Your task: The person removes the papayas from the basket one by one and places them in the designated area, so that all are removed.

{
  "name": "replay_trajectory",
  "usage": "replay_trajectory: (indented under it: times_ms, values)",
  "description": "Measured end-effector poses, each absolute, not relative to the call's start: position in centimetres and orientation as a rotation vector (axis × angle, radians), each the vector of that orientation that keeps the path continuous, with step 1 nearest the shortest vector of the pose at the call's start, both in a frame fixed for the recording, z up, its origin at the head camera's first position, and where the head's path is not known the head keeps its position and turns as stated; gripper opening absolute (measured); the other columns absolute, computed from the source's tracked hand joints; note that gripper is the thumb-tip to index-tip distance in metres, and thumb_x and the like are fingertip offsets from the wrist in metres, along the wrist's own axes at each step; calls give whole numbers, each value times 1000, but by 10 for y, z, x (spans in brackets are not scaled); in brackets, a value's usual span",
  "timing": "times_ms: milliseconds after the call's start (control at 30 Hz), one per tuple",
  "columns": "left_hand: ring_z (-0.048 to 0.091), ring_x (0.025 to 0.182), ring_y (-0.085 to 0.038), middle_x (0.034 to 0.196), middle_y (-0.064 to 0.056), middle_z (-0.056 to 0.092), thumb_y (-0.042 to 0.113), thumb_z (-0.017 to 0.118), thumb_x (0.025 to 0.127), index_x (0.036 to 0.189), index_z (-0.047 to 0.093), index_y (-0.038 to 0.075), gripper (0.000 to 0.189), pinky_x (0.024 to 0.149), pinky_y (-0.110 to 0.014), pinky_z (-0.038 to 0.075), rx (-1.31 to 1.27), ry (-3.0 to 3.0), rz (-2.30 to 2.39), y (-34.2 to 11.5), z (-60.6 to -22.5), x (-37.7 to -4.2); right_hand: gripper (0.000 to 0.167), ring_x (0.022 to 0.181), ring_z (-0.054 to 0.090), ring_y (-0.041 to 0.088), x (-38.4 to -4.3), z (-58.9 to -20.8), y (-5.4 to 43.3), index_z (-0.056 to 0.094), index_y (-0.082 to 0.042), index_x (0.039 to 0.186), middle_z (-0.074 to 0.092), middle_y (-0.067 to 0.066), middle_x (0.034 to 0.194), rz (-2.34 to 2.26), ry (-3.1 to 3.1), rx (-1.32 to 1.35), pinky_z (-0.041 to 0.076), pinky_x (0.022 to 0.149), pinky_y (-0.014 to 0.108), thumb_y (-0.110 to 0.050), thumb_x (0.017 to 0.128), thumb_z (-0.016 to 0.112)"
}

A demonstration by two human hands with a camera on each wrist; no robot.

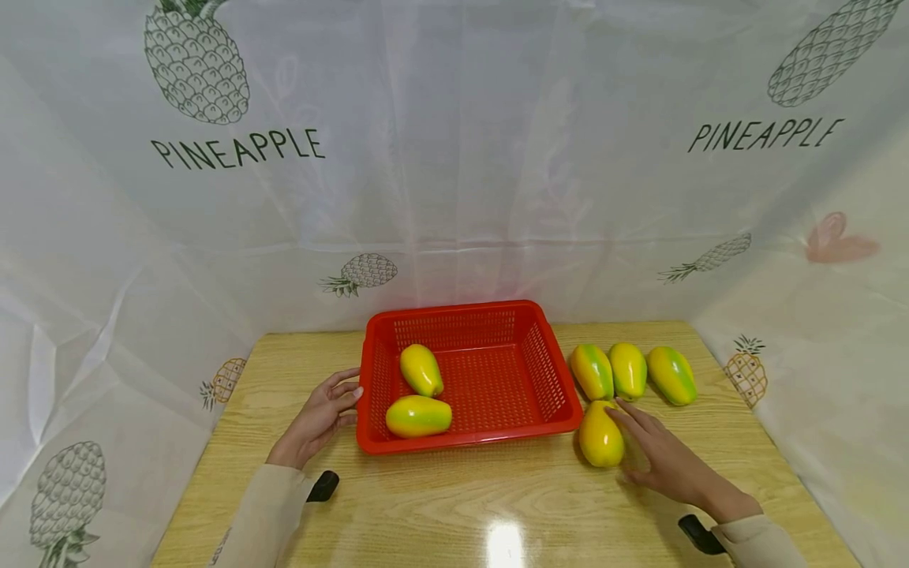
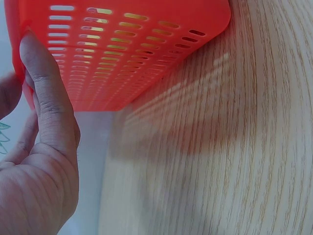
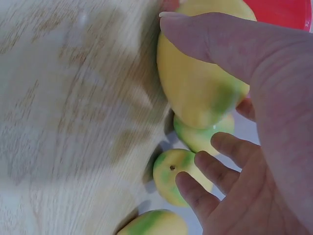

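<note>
At the left side of the red plastic basket [image 1: 469, 443], my left hand [image 1: 323, 418] holds the rim. In the left wrist view, its fingers [image 2: 46, 93] lie against the slotted side wall [image 2: 117, 44]. My right hand [image 1: 671, 461] is spread beside a yellow mango [image 1: 600, 435] close to the basket's front right corner. The right wrist view has the thumb [image 3: 210, 36] across this mango [image 3: 195, 83], while the other fingers stand apart from one another. Inside the basket, two yellow-green mangoes [image 1: 419, 416] lie at the left.
Behind the right hand, three more mangoes [image 1: 628, 371] lie in a row on the wooden table [image 1: 426, 505]. White sheeting [image 1: 461, 173] printed with pineapples hangs behind the table and along both sides.
</note>
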State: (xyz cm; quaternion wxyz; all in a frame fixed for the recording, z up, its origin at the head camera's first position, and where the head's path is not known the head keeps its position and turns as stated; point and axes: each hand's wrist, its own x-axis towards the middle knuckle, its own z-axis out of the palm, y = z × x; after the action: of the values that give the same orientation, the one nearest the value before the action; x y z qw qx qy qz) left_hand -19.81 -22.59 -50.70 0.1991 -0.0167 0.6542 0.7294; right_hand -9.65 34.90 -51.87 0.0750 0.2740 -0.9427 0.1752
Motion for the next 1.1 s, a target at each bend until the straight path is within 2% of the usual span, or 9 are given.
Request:
replay_trajectory:
  times_ms: [333, 533, 667, 867, 1100]
  values:
    - [66, 89, -6, 121, 0, 58, 10, 54, 112, 164, 28, 3, 59, 75, -23, 59, -43, 1821, 2046, -226, -508, -199, 107, 129, 53, 51, -101, -506, 345, 47, 0, 152, 44, 32, 152, 479, -2851, 834, 54, 90, 66, -10, 62, 103]
    - [66, 90, -6, 121, 0, 58, 10, 53, 112, 164, 28, 3, 59, 75, -23, 59, -41, 1823, 2045, -226, -508, -199, 100, 132, 50, 55, -113, -479, 336, 46, 2, 153, 42, 33, 154, 463, -2854, 856, 53, 93, 67, -14, 71, 99]
    - [65, 88, -6, 119, 1, 59, 10, 54, 112, 164, 27, 2, 59, 75, -23, 59, -43, 1820, 2048, -226, -508, -198, 98, 135, 47, 52, -125, -458, 325, 43, -1, 157, 41, 31, 157, 412, -2795, 916, 53, 95, 64, -17, 77, 96]
    - [67, 87, -7, 119, 1, 59, 10, 54, 112, 164, 27, 2, 59, 75, -23, 59, -45, 1811, 2053, -225, -507, -198, 90, 139, 47, 49, -147, -429, 297, 40, -4, 160, 38, 27, 161, 446, -2798, 983, 49, 102, 67, -19, 87, 90]
    - [66, 88, -7, 120, 1, 59, 12, 56, 111, 164, 28, 3, 60, 77, -24, 59, -46, 1812, 2050, -226, -506, -198, 90, 145, 41, 50, -173, -413, 253, 36, -5, 162, 33, 25, 165, 504, -2882, 1050, 44, 109, 68, -21, 90, 87]
